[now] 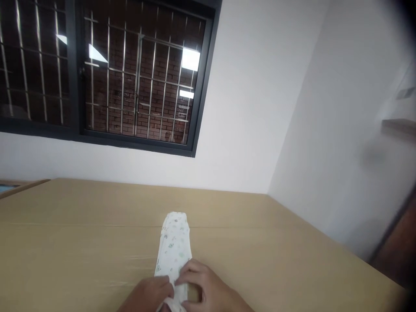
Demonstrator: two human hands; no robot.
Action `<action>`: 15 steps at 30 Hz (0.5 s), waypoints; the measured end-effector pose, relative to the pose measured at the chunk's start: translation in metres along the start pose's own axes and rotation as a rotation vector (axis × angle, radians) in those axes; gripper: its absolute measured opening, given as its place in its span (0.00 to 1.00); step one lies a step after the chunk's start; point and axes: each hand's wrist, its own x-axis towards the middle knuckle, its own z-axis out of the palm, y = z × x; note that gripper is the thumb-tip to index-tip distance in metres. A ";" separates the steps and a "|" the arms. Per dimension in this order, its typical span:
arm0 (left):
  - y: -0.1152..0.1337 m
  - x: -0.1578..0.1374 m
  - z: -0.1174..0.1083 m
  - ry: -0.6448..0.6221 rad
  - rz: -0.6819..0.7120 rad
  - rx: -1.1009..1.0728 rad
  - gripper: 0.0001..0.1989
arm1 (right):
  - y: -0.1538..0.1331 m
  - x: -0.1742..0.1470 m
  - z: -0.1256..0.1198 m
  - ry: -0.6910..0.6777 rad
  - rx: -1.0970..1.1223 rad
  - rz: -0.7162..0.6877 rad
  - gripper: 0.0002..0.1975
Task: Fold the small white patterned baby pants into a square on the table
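Observation:
A white garment (175, 242) with a small green and brown print lies on the table, folded into a long narrow strip that points away from me. Its layers show along the left edge, and its exact kind is not clear. At the near end, my left hand (151, 292) is closed on the fabric, bunching it at the bottom of the view. My right hand (204, 284) curls over the right edge, fingertips and thumb on the cloth with a gap between them. The garment's nearest part is partly hidden by the hands and cut off by the frame.
A wide tan table (81, 251) with a thin seam across it spreads around the garment. Behind it rise a white wall (247, 108) and a dark-framed window (198, 125) with metal bars. A shelf edge (398, 129) juts out at the right.

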 end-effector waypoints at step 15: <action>0.020 0.003 -0.065 -0.166 -0.080 -0.068 0.10 | 0.014 0.006 0.024 0.060 -0.218 -0.138 0.08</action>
